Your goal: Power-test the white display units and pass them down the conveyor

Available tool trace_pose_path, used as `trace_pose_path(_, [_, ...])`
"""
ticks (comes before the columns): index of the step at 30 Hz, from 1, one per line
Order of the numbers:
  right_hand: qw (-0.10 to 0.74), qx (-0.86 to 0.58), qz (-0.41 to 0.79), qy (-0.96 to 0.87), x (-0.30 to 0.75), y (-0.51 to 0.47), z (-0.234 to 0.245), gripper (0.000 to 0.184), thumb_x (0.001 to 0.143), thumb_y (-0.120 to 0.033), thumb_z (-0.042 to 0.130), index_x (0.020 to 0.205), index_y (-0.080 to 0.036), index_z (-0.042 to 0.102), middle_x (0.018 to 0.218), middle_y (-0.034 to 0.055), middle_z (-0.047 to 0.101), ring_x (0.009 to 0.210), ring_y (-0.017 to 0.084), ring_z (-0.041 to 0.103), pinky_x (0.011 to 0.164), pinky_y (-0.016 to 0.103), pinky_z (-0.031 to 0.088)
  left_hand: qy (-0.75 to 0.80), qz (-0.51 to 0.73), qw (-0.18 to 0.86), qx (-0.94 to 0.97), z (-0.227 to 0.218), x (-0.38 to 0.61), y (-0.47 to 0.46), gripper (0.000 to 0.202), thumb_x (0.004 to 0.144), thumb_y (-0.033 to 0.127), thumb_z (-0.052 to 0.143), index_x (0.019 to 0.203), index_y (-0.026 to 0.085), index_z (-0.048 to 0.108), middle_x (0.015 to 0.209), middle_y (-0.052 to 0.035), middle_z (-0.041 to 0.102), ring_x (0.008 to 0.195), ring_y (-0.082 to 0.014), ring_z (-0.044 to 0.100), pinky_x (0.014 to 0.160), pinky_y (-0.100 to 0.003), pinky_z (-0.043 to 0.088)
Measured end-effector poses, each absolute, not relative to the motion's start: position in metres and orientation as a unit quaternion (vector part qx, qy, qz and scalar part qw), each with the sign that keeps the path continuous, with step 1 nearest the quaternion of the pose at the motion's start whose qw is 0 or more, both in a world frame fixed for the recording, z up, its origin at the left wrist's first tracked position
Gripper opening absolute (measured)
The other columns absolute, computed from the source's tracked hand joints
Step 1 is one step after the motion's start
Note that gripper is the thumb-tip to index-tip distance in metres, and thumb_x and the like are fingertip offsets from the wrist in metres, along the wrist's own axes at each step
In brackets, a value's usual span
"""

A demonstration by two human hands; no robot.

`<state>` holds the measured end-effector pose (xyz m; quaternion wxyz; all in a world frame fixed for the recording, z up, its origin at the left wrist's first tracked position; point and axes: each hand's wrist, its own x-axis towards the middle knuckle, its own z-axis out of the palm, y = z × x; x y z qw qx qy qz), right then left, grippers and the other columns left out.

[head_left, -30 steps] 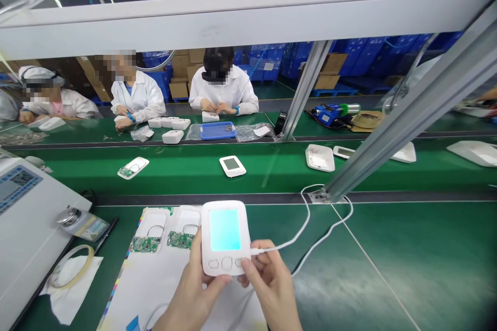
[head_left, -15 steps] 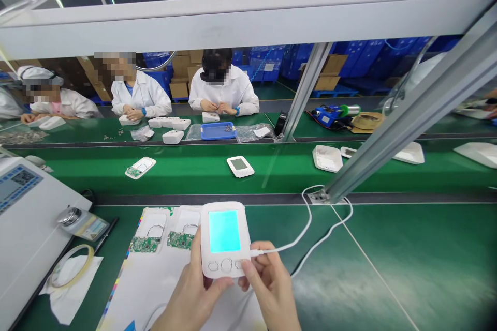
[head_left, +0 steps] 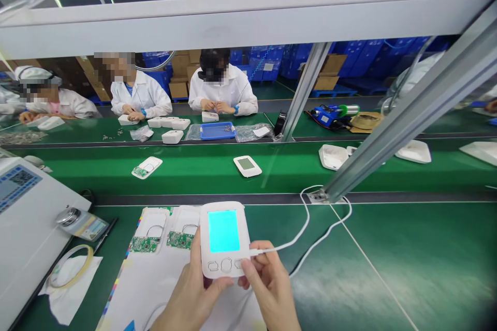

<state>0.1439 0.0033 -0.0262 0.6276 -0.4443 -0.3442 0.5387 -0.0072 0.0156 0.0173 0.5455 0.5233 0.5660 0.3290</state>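
Note:
A white handheld device with a screen [head_left: 224, 264] is held upright in front of me, its display glowing bright cyan above a row of buttons. My left hand [head_left: 198, 284] grips its left side and lower edge. At the lower right corner, my right hand [head_left: 269, 282] also holds it, thumb on the right-hand button. A white cable [head_left: 281, 247] is plugged into the device's right side beside my right fingers. Behind and left of it, two white housings with green circuit boards [head_left: 144, 244] lie on a white sheet [head_left: 151, 284].
A green conveyor belt [head_left: 202, 178] crosses ahead, carrying a white unit with a grey screen [head_left: 247, 165] and several housings. A metal post [head_left: 399, 108] slants down at right. On the left are a white machine [head_left: 27, 217] and a tape roll [head_left: 72, 269]. Co-workers sit opposite.
The pieces on the conveyor belt have shifted slightly to the right. Both my hands and the lit device have stayed practically still.

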Motion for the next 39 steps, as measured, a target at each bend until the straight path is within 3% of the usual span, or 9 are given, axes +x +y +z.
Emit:
trace_pose_path(12, [0.624,-0.466,0.52,-0.35,0.1416,0.0044,-0.0298,0.039,0.082,-0.051,0.078,0.097,-0.024,0.054,0.067,-0.0014,0.069,0.051,0.013,0.058,0.047,0.024,0.049,0.576,0.338,0.528,0.524,0.0192,-0.0048,0.0137,0.106,0.082,0.031,0.068,0.16,0.018,-0.002,0.12,-0.0101,0.076,0.103,-0.0292,0.071,0.082,-0.035,0.054])
trace_pose_path(21, [0.619,-0.471,0.523,-0.348,0.1421,0.0042,-0.0301,0.038,0.083,-0.049,0.078,0.096,-0.024,0.054,0.067,-0.002,0.067,0.051,0.014,0.057,0.047,0.024,0.047,0.58,0.335,0.523,0.528,0.0175,-0.0047,0.0131,0.109,0.082,0.035,0.07,0.159,0.019,-0.004,0.111,-0.0076,0.077,0.086,-0.025,0.07,0.07,-0.031,0.05])
trace_pose_path(35, [0.615,-0.466,0.53,-0.352,0.1429,0.0041,-0.0284,0.038,0.083,-0.051,0.078,0.097,-0.024,0.054,0.065,-0.0035,0.065,0.052,0.014,0.058,0.049,0.025,0.047,0.576,0.335,0.532,0.522,0.0218,-0.0038,0.0135,0.105,0.082,0.032,0.068,0.159,0.018,0.0,0.109,-0.0067,0.078,0.09,-0.0267,0.071,0.076,-0.033,0.052])
trace_pose_path(39, [0.612,-0.477,0.526,-0.348,0.1423,0.0041,-0.0284,0.041,0.08,-0.052,0.08,0.098,-0.023,0.055,0.065,-0.0026,0.067,0.051,0.015,0.058,0.049,0.026,0.047,0.571,0.334,0.54,0.52,0.0199,-0.0048,0.0137,0.106,0.081,0.031,0.068,0.159,0.019,-0.003,0.118,-0.0087,0.076,0.098,-0.0277,0.071,0.08,-0.034,0.052])
